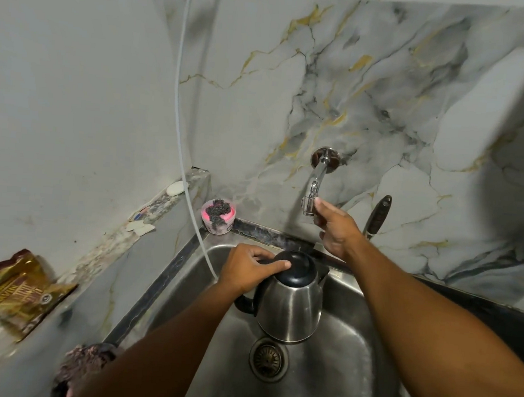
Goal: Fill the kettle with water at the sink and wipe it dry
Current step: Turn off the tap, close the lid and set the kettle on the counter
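The steel kettle (289,310) stands in the sink (352,346) at the centre of the frame, just above the drain (268,359), its base on the basin floor. The black lid (296,268) looks shut, and no water shows at the tap (313,183) — so by my reading the filling has not begun. Opening the lid, running the water, filling and the whole wipe-down are left to do; no cloth for drying is plainly in view, though a dark bundle at the lower left edge is too blurred to name.

The kettle's long axis runs near upright, leaning slightly toward the top of the frame. Its spout points to the right and a little up, toward the tap side, while the black handle (244,303) points to the left.

The left hand (249,267) is on the kettle's top: the grip is closed over the rim of the lid, thumb laid across the lid's front edge, fingers curled behind. The right hand (335,227) reaches to the upper centre, fingertips touching the tap's nozzle; whether this grip is pinching the nozzle or only resting against it, I cannot tell.

A pink tub with a dark scourer (218,215) sits on the sink's back left corner, well apart from the kettle.
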